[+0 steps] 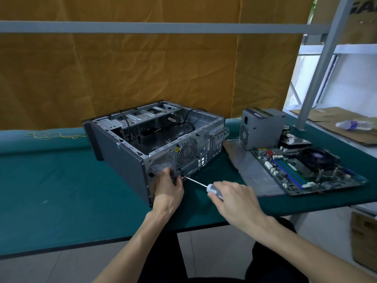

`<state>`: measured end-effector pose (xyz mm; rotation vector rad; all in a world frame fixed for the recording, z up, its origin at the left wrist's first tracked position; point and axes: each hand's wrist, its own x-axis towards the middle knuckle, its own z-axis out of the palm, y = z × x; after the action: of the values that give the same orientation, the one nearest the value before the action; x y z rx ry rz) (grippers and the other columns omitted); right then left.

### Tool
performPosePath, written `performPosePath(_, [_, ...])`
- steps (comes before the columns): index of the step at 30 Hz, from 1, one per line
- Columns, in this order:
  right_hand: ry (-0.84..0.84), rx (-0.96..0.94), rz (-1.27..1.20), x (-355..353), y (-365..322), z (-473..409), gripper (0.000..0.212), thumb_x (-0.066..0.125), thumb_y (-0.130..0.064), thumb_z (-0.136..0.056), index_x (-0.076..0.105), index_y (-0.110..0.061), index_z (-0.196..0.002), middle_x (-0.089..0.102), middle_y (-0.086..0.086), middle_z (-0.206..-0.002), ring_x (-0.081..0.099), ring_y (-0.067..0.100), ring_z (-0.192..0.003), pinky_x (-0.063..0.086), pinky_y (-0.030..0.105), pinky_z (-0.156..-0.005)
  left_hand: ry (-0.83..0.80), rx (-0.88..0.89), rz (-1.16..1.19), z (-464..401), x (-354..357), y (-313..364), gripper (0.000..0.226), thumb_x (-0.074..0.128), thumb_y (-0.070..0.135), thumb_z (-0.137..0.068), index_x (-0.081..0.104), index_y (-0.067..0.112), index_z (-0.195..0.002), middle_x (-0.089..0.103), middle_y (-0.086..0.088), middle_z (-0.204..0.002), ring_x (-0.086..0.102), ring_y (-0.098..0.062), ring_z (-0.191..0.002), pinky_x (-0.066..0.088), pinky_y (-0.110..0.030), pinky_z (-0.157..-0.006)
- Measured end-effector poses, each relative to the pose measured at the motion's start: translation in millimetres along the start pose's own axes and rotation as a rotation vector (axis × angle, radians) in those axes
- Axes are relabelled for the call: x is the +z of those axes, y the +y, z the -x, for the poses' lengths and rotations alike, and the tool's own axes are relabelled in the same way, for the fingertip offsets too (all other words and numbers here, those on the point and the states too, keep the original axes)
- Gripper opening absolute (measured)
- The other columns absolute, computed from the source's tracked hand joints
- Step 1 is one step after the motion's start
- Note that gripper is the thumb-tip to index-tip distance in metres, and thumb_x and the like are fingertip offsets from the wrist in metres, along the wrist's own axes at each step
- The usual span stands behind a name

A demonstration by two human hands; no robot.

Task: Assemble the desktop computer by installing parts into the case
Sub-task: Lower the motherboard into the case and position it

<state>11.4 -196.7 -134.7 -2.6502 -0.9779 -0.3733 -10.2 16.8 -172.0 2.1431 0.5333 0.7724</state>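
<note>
Teal table cover [61, 180], grey case [122, 158], mustard-yellow curtain [142, 68], green motherboard [310, 172] (purple and green slots)

Bare matt sheet metal forms the case [130, 152], green cloth covers the table [61, 180], and creased cardboard [334, 127] lies at two o'clock.

A counter [61, 180] covered in green cloth stands on a pale tiled floor [204, 252], backed by a creased ochre fabric curtain [142, 68] behind a grey horizontal rail [142, 27], with grey metal shelving [326, 48] and bright white daylight at the right.
</note>
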Motion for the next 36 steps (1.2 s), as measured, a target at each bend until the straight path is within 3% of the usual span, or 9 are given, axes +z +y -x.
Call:
performPosePath(8, [-0.68,0.914,-1.556,-11.1,9.0,-24.0,0.021,0.072,-0.024,-0.093,0.066,-0.005,-0.091,0.056,0.005,-0.07,0.031,0.004,-0.041,0.02,0.014,-0.027,0.001,0.028,0.027,4.2,-2.8,2.7,0.009,0.062,0.017,-0.095,0.061,0.021,-0.087,0.067,0.006,-0.081,0.063,-0.009,-0.075,0.054,-0.031,-0.072])
performPosePath(11, [-0.391,0.6,-1.102,-5.9,6.6,-16.6,0.026,0.083,-0.017,-0.083,0.062,-0.007,-0.094,0.062,0.001,-0.064,0.05,0.012,-0.045,0.029,0.022,-0.032,-0.003,0.022,0.027,3.6,-3.0,2.7,0.007,0.063,0.017,-0.095,0.062,0.021,-0.088,0.068,0.007,-0.083,0.064,-0.008,-0.076,0.057,-0.034,-0.075])
performPosePath(15, [0.039,0.092,-0.057,0.2,2.0,-1.8,0.028,0.064,-0.05,-0.094,0.056,-0.024,-0.086,0.064,-0.008,-0.071,0.06,0.017,-0.065,0.046,0.036,-0.058,-0.003,0.017,0.002,1.2,-2.7,2.1,0.005,0.063,0.018,-0.095,0.064,0.02,-0.091,0.069,0.006,-0.085,0.065,-0.011,-0.078,0.058,-0.039,-0.077])
performPosePath(18, [-0.102,0.173,-0.417,-0.3,-8.4,-5.2,0.036,0.058,-0.042,-0.099,0.06,-0.01,-0.082,0.065,0.002,-0.062,0.051,0.014,-0.05,0.042,0.035,-0.049,-0.01,0.022,0.013,1.6,-2.7,1.8,0.005,0.062,0.018,-0.095,0.064,0.018,-0.09,0.069,0.004,-0.086,0.065,-0.013,-0.08,0.058,-0.041,-0.078])
performPosePath(21, [-0.551,0.828,-1.371,-8.8,-3.7,-22.5,0.034,0.063,-0.03,-0.099,0.064,0.001,-0.085,0.061,0.006,-0.062,0.037,0.007,-0.037,0.026,0.02,-0.029,-0.004,0.037,0.022,2.9,-3.7,2.5,0.006,0.062,0.016,-0.095,0.063,0.017,-0.089,0.068,0.002,-0.085,0.065,-0.014,-0.079,0.057,-0.042,-0.078])
performPosePath(23, [-0.654,0.977,-1.617,-12.1,-0.3,-22.2,0.024,0.07,-0.025,-0.094,0.062,-0.004,-0.084,0.056,0.005,-0.067,0.033,0.005,-0.037,0.022,0.015,-0.027,-0.003,0.047,0.025,4.1,-4.2,3.0,0.006,0.062,0.016,-0.095,0.063,0.016,-0.089,0.068,0.001,-0.084,0.065,-0.016,-0.077,0.057,-0.043,-0.077])
performPosePath(30, [0.146,-0.052,-0.035,1.2,3.1,0.7,0.028,0.078,-0.035,-0.086,0.055,-0.019,-0.086,0.064,-0.006,-0.076,0.062,0.023,-0.062,0.038,0.032,-0.053,-0.007,0.026,0.015,3.2,-4.9,4.4,0.005,0.063,0.018,-0.095,0.063,0.019,-0.09,0.068,0.004,-0.083,0.064,-0.012,-0.075,0.058,-0.041,-0.075])
performPosePath(33, [0.125,-0.019,-0.125,1.1,0.8,-0.3,0.026,0.072,-0.038,-0.091,0.055,-0.018,-0.084,0.062,-0.008,-0.071,0.057,0.016,-0.058,0.038,0.03,-0.052,-0.004,0.039,0.016,3.0,-4.4,2.9,0.008,0.062,0.017,-0.095,0.063,0.019,-0.087,0.067,0.004,-0.081,0.064,-0.013,-0.074,0.057,-0.042,-0.073])
performPosePath(36, [-0.112,0.316,-0.685,0.1,-5.5,-9.3,0.032,0.073,-0.035,-0.09,0.056,-0.012,-0.075,0.06,-0.005,-0.058,0.042,0.01,-0.044,0.032,0.024,-0.042,0.002,0.042,0.024,3.7,-4.4,4.3,0.009,0.062,0.016,-0.094,0.063,0.018,-0.085,0.067,0.003,-0.08,0.064,-0.013,-0.074,0.057,-0.042,-0.073])
